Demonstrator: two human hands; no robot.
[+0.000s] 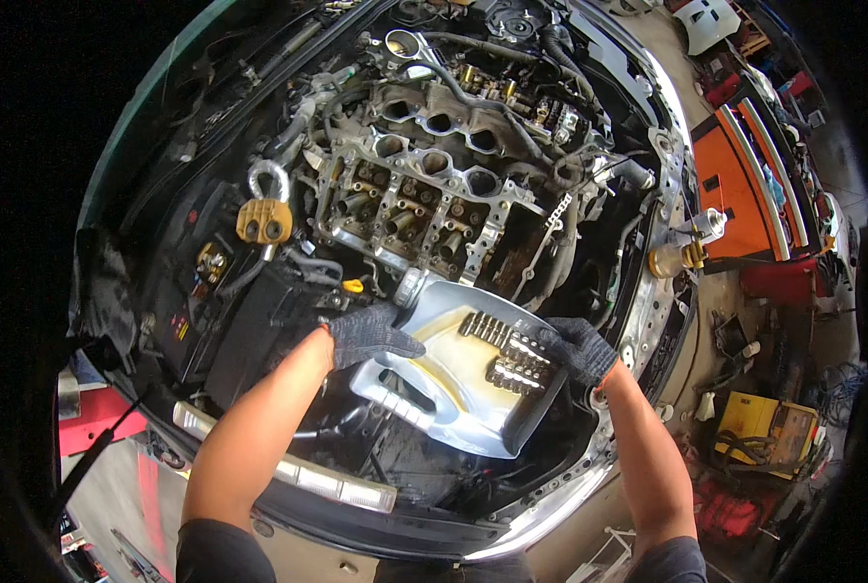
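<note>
Both my hands, in dark grey knit gloves, hold up a grey plastic oil jug (pixel 478 435) with one side cut away, so that it serves as a tray. My left hand (pixel 368 335) grips its left edge between the capped neck (pixel 412 288) and the moulded handle (pixel 395 394), thumb lying over the rim. My right hand (pixel 582 352) grasps the right edge, its fingers partly hidden. Rows of small dark metal parts (pixel 518 374) stand inside the jug, toward its right side; their exact kind is too small to tell. Behind it lies an opened engine (pixel 415 209).
A chain (pixel 557 212) hangs at the engine's right. A tan block with a metal ring (pixel 264 222) sits at the left. Along the right fender stand a spray can (pixel 708 225) and a clear container (pixel 667 260). Beyond are an orange panel (pixel 735 189) and a yellow box (pixel 764 432).
</note>
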